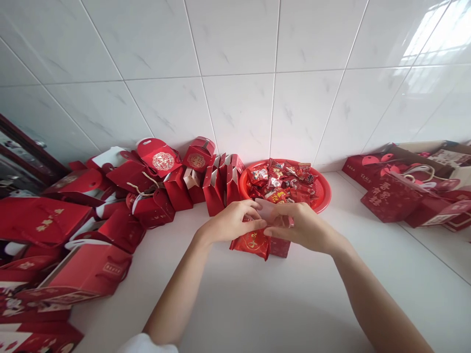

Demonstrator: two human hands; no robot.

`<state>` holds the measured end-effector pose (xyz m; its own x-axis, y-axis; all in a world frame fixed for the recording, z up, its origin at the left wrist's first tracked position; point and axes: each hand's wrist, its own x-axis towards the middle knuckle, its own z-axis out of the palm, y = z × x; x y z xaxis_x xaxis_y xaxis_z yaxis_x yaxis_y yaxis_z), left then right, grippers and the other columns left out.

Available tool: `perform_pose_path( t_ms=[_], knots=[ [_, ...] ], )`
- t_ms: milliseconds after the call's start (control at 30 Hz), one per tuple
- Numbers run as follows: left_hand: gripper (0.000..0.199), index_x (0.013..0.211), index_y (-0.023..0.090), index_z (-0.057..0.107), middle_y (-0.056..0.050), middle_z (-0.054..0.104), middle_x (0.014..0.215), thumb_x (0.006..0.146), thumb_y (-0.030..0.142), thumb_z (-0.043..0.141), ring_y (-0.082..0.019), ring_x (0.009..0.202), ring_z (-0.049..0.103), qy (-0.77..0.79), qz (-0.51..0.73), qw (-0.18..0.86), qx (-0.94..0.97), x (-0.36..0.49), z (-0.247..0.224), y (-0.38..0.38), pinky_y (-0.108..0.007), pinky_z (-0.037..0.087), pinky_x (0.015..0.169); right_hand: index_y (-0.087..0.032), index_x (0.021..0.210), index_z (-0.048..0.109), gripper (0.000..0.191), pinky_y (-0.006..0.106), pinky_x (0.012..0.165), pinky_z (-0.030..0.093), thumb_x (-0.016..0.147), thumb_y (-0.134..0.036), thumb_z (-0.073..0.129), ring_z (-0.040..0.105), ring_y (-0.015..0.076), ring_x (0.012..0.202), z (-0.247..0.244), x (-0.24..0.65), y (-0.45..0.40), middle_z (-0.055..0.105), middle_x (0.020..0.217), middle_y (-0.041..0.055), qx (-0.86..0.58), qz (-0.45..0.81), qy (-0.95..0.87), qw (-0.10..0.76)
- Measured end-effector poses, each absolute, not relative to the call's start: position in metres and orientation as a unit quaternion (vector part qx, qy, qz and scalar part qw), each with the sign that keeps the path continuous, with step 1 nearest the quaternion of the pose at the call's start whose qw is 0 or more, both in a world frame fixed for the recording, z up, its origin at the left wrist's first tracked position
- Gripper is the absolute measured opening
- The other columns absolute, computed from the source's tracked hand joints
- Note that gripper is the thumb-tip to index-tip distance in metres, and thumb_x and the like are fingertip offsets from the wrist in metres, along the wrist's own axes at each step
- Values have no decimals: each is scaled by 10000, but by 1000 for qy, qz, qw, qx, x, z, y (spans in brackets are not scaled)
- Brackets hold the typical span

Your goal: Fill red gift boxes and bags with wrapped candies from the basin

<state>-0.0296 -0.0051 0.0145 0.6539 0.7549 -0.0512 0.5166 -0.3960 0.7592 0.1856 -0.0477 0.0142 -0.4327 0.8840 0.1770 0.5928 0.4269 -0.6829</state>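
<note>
Near the middle of the white table, my left hand is closed on a shiny red packet with gold markings, which hangs below its fingers. Close on its right, my right hand has its fingers bent around the upper part of a small dark red box. The box has a pale pink inner flap standing up between the two hands. The packet overlaps the box's left side. Just behind the hands sits a red plastic basket holding several wrapped red snacks.
Many red gift boxes crowd the left side. Small upright red boxes stand left of the basket. More red boxes lie at the right. A tiled wall rises behind the white table.
</note>
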Motion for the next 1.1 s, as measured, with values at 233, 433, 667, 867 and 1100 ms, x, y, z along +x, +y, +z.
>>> perform_pose_path(
  t_ms=[233, 433, 667, 867, 1100],
  knots=[
    [399, 945, 233, 784, -44, 639, 1319, 947, 538, 527, -246, 1180, 616, 374, 176, 389, 824, -28, 14, -6, -308, 504, 974, -278, 1011, 770, 189, 386, 937, 525, 828, -324, 761, 615, 288, 1250, 4, 169, -51, 610, 1421, 58, -458, 270, -797, 288],
    [419, 881, 228, 784, -42, 641, 1313, 928, 565, 539, -256, 1185, 602, 372, 170, 395, 823, -28, 15, -7, -315, 495, 978, -237, 837, 744, 71, 437, 999, 506, 834, -180, 702, 542, 301, 1350, 0, 166, -49, 670, 1338, 60, -460, 327, -758, 327],
    [416, 914, 230, 781, -49, 650, 1297, 897, 593, 578, -260, 1181, 601, 365, 172, 409, 818, -28, 14, -5, -306, 497, 951, -219, 744, 682, 107, 378, 941, 532, 788, -122, 688, 565, 285, 1325, -3, 162, -46, 759, 1079, 40, -457, 353, -730, 364],
    [499, 877, 210, 742, -66, 672, 1214, 877, 674, 560, -258, 1129, 622, 369, 185, 415, 811, -27, 14, -4, -309, 500, 928, -207, 788, 697, 60, 341, 874, 541, 807, -154, 676, 660, 259, 1144, 5, 165, -47, 747, 1040, 35, -409, 379, -746, 365],
    [575, 829, 183, 624, -25, 663, 878, 950, 689, 378, -169, 697, 633, 415, 186, 438, 775, -28, 12, -5, -329, 515, 733, -198, 716, 624, 196, 290, 590, 498, 843, -334, 685, 590, 159, 640, 30, 214, -47, 625, 687, 7, -431, 339, -730, 408]
  ],
)
